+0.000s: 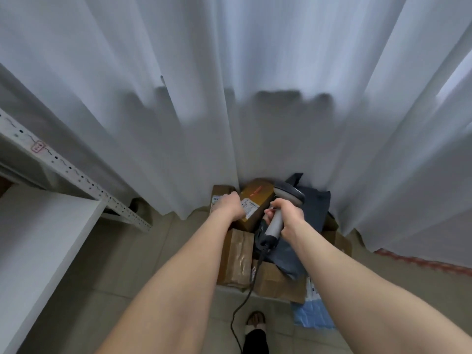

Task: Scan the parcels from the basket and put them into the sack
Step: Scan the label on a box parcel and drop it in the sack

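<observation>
scanning step. gripping the brown parcel (258, 198) at its near left edge with the left hand (228, 206), fingers curled over it. holding the scanner (277, 218) by the handle in the right hand (290, 217), fingers wrapped round, head up by the parcel's far right corner. tilted on top of a heap of other parcels (275, 282) on the floor, right against the white curtain (229, 98). showing a white label (249, 208) on the upper face, just beside the left hand.

to do it well:
- tip the scanner head down onto the label, not past it. looks aimed over the far edge for now, though hard to tell through the blur.
- keep the parcel steady, label square to the head, left-hand fingers off the barcode.
- mind the cable (245, 295) trailing down between the arms toward the foot (255, 320). avoid snagging it on the taped box (237, 259) below.
- hold off shifting the parcel until after the read.

no basket rim and no sack in view, so cannot place either. probably a turn away from the heap for the drop.

dark grey poly bag (288, 254) and blue mailer (314, 315) lying in the heap too, not yet handled.
</observation>
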Available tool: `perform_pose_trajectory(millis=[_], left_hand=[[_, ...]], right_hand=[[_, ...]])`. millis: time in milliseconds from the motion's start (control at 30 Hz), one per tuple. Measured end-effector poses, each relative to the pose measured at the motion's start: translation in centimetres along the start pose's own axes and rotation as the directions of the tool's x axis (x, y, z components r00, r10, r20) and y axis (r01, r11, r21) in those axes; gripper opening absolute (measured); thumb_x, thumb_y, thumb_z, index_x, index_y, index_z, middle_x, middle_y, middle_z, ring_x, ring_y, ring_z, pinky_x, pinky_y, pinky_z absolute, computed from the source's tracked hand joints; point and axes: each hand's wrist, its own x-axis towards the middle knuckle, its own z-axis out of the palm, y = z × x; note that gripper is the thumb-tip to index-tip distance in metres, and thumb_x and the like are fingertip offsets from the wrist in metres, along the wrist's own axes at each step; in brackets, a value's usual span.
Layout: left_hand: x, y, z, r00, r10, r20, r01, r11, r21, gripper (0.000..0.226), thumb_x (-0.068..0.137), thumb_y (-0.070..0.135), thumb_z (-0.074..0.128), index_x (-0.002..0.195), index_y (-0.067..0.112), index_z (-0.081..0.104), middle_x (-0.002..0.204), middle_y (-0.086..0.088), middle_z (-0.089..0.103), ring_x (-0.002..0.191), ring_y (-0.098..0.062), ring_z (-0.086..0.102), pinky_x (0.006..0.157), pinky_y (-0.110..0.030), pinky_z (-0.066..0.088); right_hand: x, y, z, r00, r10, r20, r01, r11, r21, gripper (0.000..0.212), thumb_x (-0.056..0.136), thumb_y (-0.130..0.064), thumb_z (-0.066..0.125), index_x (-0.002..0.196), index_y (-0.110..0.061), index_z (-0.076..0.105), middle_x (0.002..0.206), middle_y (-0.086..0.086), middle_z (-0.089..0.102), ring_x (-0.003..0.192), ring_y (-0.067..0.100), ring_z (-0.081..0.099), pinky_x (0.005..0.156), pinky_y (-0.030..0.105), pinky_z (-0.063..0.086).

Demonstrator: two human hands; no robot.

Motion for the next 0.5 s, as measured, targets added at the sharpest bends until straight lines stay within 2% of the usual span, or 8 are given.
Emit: perform_pose_trajectory(millis=[100,167,233,300,400,500], left_hand=[[5.5,-0.5,1.7,0.997,-0.045,0.059,0.044,0.999,0.027,0.072,0.077,0.029,0.076,0.136,0.011,0.039,0.132,-0.012,0.05,0.118,-0.029,0.052,0.095,-0.042,0.049],[8.8,-1.0,3.3,0.994,-0.067,0.09,0.067,0.998,0.004,0.09,0.071,0.032,0.08,0.142,0.011,0.031,0.139,-0.014,0.045,0.126,-0.031,0.046,0.1,-0.044,0.046],[11.6,-1.5,5.1,0.99,-0.087,0.112,0.089,0.996,-0.014,0.11,0.065,0.037,0.084,0.149,0.012,0.017,0.148,-0.018,0.033,0.135,-0.035,0.034,0.108,-0.046,0.037],[14.3,-2.1,7.1,0.985,-0.115,0.128,0.118,0.993,-0.013,0.127,0.063,0.041,0.085,0.152,0.015,-0.002,0.156,-0.02,0.014,0.143,-0.037,0.017,0.115,-0.048,0.024],[17.7,-3.4,10.1,0.98,-0.147,0.134,0.148,0.989,0.002,0.137,0.061,0.048,0.084,0.15,0.02,-0.016,0.158,-0.018,-0.006,0.146,-0.036,-0.002,0.116,-0.05,0.013],[20.2,-4.1,12.9,0.979,-0.148,0.14,0.143,0.989,0.041,0.14,0.059,0.057,0.081,0.149,0.021,-0.019,0.158,-0.019,-0.01,0.146,-0.035,-0.006,0.116,-0.051,0.011]], right_hand=[[5.2,0.1,1.5,0.998,0.052,-0.025,-0.052,0.999,-0.009,0.008,0.082,-0.003,0.065,0.088,-0.001,0.062,0.062,0.014,0.067,0.048,0.016,0.06,0.052,0.029,0.053],[8.4,0.5,2.1,0.996,0.078,-0.047,-0.079,0.997,-0.021,0.006,0.083,-0.003,0.066,0.087,-0.002,0.061,0.064,0.014,0.068,0.048,0.016,0.061,0.05,0.028,0.053],[11.8,1.1,2.6,0.993,0.105,-0.053,-0.107,0.994,-0.037,0.004,0.084,-0.004,0.065,0.085,-0.002,0.061,0.067,0.014,0.068,0.049,0.015,0.062,0.049,0.028,0.053],[15.1,2.0,2.8,0.991,0.122,-0.046,-0.124,0.991,-0.044,0.003,0.085,-0.003,0.066,0.085,-0.002,0.063,0.069,0.012,0.067,0.053,0.015,0.063,0.052,0.029,0.055],[19.3,3.6,3.1,0.989,0.141,-0.05,-0.144,0.987,-0.067,0.008,0.083,-0.004,0.07,0.087,-0.003,0.063,0.075,0.012,0.065,0.066,0.02,0.063,0.063,0.037,0.058],[22.0,4.6,3.2,0.988,0.149,-0.039,-0.151,0.986,-0.076,0.018,0.082,-0.005,0.071,0.096,-0.003,0.061,0.084,0.014,0.062,0.075,0.023,0.061,0.064,0.041,0.058]])
